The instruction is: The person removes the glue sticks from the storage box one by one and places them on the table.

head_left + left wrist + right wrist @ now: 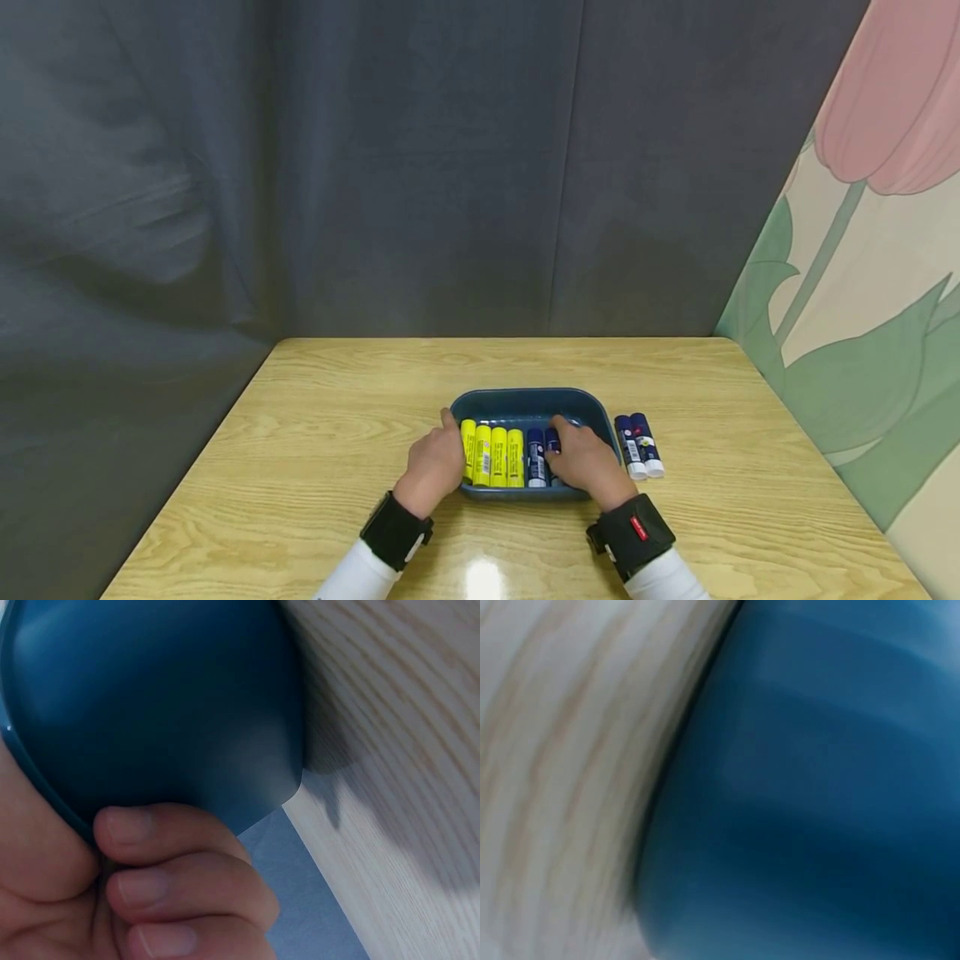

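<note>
A dark blue tray (525, 493) lies on the table. My left hand (437, 458) holds its left end, thumb at the rim; in the left wrist view the curled fingers (187, 844) are against the tray's outer wall (165, 712). Inside, several yellow glue sticks (498, 458) lie side by side at the left, with a navy glue stick (536, 458) next to them. Over the tray's right part, my right hand (588, 460) grips a second navy glue stick (553, 440), partly hidden by the hand. Only the tray's outside (802, 780) and the table show in the right wrist view.
Two more navy glue sticks with white ends (639, 447) lie together on the wooden table (337, 400), just right of the tray. A dark curtain (450, 183) hangs behind the table and along its left side. A flower-painted wall (862, 292) stands at the right.
</note>
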Action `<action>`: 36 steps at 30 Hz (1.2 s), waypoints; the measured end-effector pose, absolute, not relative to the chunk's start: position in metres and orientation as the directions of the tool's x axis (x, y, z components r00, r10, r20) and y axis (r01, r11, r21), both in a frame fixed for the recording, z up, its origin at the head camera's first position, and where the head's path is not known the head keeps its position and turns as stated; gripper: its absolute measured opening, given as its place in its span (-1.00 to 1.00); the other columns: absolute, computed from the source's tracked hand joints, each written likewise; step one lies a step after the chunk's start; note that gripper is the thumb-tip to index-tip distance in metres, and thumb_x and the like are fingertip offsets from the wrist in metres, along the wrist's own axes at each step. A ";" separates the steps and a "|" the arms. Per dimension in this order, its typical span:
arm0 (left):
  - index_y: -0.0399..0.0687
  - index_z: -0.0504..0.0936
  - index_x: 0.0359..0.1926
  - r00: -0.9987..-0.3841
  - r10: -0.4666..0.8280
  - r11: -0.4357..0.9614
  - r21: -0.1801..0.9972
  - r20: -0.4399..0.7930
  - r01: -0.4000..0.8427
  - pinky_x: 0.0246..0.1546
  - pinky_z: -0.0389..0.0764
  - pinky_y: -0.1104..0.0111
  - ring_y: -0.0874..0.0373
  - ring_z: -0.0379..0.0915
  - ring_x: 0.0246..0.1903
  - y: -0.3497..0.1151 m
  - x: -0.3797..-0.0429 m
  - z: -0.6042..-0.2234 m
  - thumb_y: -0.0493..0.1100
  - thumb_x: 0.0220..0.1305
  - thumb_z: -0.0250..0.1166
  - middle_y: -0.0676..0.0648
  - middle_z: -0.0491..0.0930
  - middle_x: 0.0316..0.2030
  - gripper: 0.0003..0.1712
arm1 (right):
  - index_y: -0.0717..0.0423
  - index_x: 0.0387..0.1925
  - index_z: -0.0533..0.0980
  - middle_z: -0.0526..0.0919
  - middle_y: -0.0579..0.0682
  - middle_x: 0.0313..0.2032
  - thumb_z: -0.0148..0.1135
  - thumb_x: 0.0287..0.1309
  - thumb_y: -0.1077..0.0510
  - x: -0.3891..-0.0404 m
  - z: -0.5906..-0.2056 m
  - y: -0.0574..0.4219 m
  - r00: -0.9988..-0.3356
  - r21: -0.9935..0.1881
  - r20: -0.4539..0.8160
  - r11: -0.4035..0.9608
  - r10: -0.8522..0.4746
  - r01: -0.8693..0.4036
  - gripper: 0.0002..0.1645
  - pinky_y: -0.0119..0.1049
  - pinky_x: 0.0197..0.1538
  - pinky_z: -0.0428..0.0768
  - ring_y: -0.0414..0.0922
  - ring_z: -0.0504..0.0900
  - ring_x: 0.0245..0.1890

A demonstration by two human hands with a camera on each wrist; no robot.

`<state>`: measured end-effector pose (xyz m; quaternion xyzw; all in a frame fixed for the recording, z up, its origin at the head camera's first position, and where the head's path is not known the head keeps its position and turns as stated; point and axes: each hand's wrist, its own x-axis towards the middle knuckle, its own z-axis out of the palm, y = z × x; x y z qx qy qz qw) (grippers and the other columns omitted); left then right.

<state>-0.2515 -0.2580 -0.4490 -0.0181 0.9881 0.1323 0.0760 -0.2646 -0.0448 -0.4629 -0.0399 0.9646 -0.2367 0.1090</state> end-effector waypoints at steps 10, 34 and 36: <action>-0.35 0.01 0.38 -0.988 -0.015 0.963 0.265 -0.154 -0.056 -0.62 0.33 0.30 0.07 0.35 -0.63 -0.258 -0.252 -0.450 -0.23 0.29 0.12 -0.11 0.39 -0.60 -0.26 | 0.10 0.20 0.36 0.56 0.16 -0.01 0.21 0.14 0.05 -0.265 -0.464 -0.045 -0.973 -0.463 -0.193 0.886 -0.129 -0.026 -0.41 0.02 -0.17 0.54 -0.04 0.52 -0.27; -0.39 0.03 0.37 -0.991 0.000 0.966 0.255 -0.135 -0.035 -0.64 0.33 0.31 0.10 0.34 -0.65 -0.258 -0.251 -0.448 -0.24 0.28 0.12 -0.11 0.41 -0.60 -0.27 | 0.09 0.21 0.35 0.55 0.16 0.02 0.20 0.15 0.05 -0.264 -0.462 -0.045 -0.971 -0.458 -0.198 0.889 -0.134 -0.029 -0.41 0.06 -0.11 0.53 -0.04 0.53 -0.22; -0.38 0.03 0.37 -0.990 -0.001 0.966 0.256 -0.140 -0.037 -0.64 0.33 0.31 0.10 0.34 -0.65 -0.259 -0.251 -0.448 -0.24 0.29 0.11 -0.10 0.41 -0.60 -0.28 | 0.09 0.21 0.35 0.55 0.17 0.03 0.20 0.15 0.05 -0.264 -0.461 -0.045 -0.971 -0.452 -0.199 0.892 -0.131 -0.028 -0.41 0.07 -0.10 0.53 -0.04 0.54 -0.21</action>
